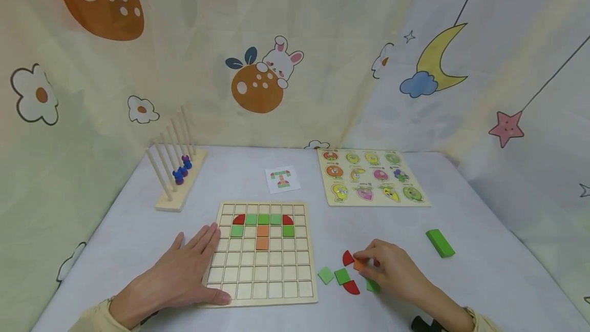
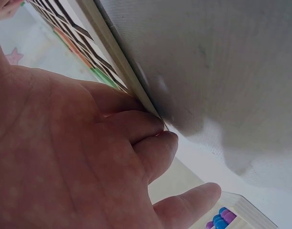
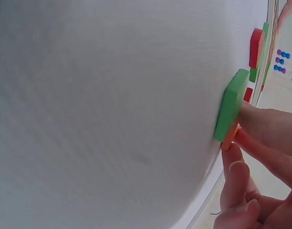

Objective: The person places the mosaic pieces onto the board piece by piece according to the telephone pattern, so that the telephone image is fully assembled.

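Note:
My left hand point(image 1: 180, 275) lies with straight fingers along the left edge of a wooden grid board point(image 1: 275, 289), its thumb over the lower left corner. On the board, red quarter-circles and green squares form a row, with an orange square point(image 1: 262, 243) in the short column under it. To the board's right, my right hand point(image 1: 394, 270) pinches an orange square tile point(image 1: 358, 265) between thumb and fingers. Around it lie red quarter-circles point(image 1: 352, 287), a light green square point(image 1: 325, 275) and a green square point(image 1: 342, 276). Another green tile point(image 3: 232, 105) is partly under that hand.
A pattern card point(image 1: 282, 188) lies behind the board. At back left stands a peg rack point(image 1: 168, 203) with blue and purple beads. A fruit puzzle board point(image 1: 378, 201) is at back right, a green block point(image 1: 440, 243) in front of it. A black object point(image 1: 420, 324) shows at the front edge.

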`<state>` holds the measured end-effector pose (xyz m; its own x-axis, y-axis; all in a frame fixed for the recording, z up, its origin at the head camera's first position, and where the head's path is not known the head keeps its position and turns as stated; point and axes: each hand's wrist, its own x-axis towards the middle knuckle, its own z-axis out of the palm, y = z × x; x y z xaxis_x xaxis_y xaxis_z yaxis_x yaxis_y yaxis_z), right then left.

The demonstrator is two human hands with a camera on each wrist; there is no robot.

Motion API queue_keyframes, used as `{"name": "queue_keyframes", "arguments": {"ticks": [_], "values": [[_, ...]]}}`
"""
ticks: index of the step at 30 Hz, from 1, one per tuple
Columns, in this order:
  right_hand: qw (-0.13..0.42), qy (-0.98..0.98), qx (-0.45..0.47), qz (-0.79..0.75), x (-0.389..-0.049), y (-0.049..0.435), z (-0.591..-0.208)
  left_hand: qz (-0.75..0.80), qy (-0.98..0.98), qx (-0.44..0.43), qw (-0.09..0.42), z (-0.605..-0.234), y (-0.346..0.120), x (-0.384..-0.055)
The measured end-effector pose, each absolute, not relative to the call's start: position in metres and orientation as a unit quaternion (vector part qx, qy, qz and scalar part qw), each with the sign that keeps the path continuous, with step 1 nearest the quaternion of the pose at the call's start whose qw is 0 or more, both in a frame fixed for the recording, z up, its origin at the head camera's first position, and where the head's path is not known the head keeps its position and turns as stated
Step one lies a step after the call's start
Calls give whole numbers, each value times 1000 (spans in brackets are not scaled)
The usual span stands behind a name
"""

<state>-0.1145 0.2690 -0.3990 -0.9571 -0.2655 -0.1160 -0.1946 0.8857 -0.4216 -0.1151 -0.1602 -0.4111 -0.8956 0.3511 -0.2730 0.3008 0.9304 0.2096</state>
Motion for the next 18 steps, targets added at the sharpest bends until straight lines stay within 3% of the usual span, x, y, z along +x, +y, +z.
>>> {"name": "queue_keyframes", "arguments": {"ticks": [11, 18], "values": [[58, 963, -169, -202, -118, 259, -385, 83, 970, 162, 161, -411, -159, -115], [40, 940, -268, -210, -123, 219, -387, 83, 971, 166, 152, -410, -160, -114]]}}
